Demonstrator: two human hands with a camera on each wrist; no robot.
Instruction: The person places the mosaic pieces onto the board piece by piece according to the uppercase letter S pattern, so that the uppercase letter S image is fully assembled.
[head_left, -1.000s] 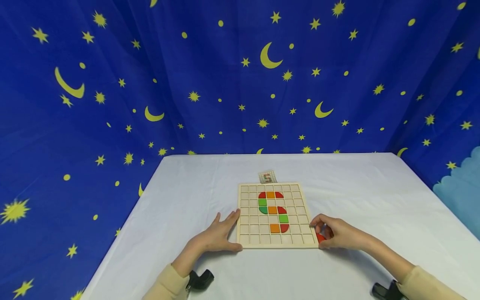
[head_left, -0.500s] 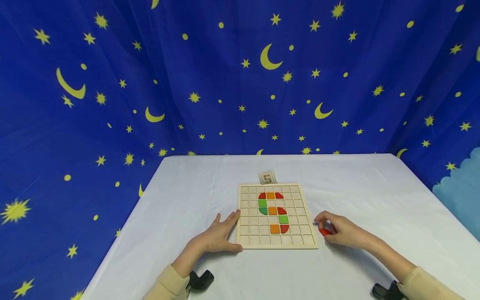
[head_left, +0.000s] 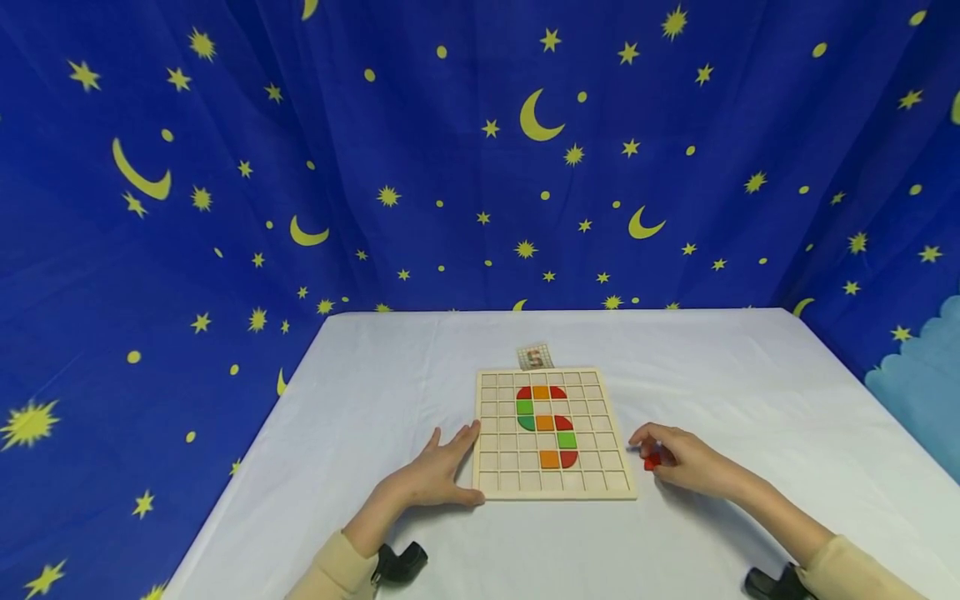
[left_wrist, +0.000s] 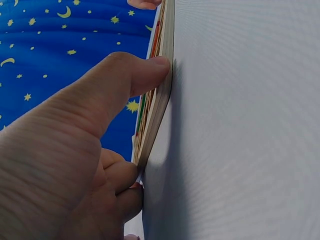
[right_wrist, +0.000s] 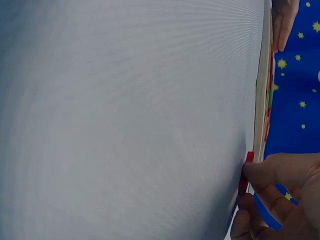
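A wooden grid board (head_left: 510,482) lies on the white-covered table, with red, orange and green tiles set in an S-like shape. My left hand (head_left: 435,473) rests against the board's left side, thumb at the near corner and fingers spread along the edge. In the left wrist view the thumb (left_wrist: 150,72) presses on the board's rim. To the right of the board, my right hand (head_left: 686,458) pinches a small red tile (head_left: 652,462) between thumb and fingertips. The right wrist view shows this red tile (right_wrist: 244,180) edge-on, low over the cloth; its full outline is hidden by the fingers.
A small pattern card (head_left: 535,357) with an S shape lies just behind the board's far edge. White cloth (head_left: 375,358) covers the table. A blue curtain (head_left: 450,150) with moons and stars hangs behind and at the sides.
My right hand has drawn slightly right, off the board's edge, with the red tile, which has turned in the fingers. The left hand has stayed on the board.
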